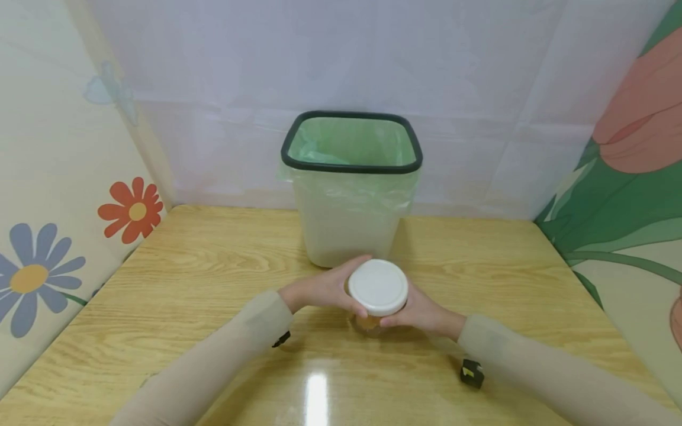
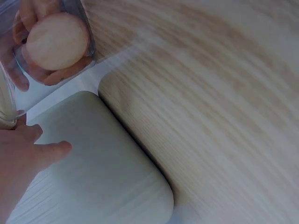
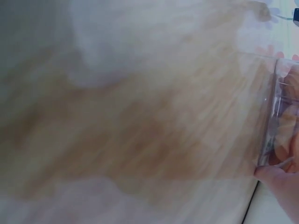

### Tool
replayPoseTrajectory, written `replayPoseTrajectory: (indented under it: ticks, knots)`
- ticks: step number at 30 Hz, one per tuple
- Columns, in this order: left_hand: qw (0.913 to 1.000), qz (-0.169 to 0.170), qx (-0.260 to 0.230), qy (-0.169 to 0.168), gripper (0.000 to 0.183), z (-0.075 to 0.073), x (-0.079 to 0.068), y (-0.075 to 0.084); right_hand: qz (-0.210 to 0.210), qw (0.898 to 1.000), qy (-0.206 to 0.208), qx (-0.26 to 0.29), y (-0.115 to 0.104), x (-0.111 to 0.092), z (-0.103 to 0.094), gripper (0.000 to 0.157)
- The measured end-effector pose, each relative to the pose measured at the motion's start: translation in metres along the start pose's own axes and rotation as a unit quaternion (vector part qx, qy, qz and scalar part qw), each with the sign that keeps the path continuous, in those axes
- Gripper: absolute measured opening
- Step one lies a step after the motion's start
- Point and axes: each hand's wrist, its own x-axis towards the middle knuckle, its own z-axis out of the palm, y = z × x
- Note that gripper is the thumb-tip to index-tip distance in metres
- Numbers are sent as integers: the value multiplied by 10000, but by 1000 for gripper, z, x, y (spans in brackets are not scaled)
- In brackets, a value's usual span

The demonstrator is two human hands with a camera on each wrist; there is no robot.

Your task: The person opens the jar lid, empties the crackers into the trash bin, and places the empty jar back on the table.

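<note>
A clear jar (image 2: 91, 44) with a white round lid (image 1: 378, 287) is held between both hands over the wooden table, in front of the bin. Its contents are tan, round, flat pieces (image 2: 56, 42), visible through the wall; their exact kind is unclear. My left hand (image 1: 334, 288) grips the jar's left side, with thumb near the front and fingers behind. On the opposite side my right hand (image 1: 423, 310) holds it, thumb at the front below the lid. The right wrist view catches only the jar's edge (image 3: 270, 121) and the thumb. Whether the base touches the table cannot be told.
Just behind the jar stands a pale bin (image 1: 346, 219) with a black rim (image 1: 351, 168) and a translucent green liner (image 1: 341, 139). The wooden table (image 1: 213, 248) meets a white sheet (image 1: 229, 77) at the back. Flower-patterned panels (image 1: 48, 154) flank it on both sides.
</note>
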Motion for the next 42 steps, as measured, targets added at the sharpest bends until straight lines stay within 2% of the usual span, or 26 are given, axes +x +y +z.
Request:
replayPoseTrajectory:
  ticks: [11,15,22,30,36,40,42]
  knots:
    - [9998,-93,127,102,137,3,-3,4,20,9999,29,-149,1,0,0,111]
    - [9997,34,242,63,137,2,-1,4,-31,9997,64,-223,2,0,-2,110]
    - [9975,31,443,-542,139,-18,3,2,-41,9999,46,-115,1,1,-1,114]
    - [9904,-32,599,-1247,145,-37,12,10,-58,10000,-74,-31,3,0,-3,112]
    - [9851,-130,651,-1589,137,-39,20,14,-51,9999,-90,14,3,1,-2,113]
    - [9851,-164,502,-1635,130,-36,22,12,-37,10000,-62,-54,2,0,-2,113]
    - [9857,-138,427,-1623,134,-35,22,10,-31,9999,-42,-90,1,0,-2,113]
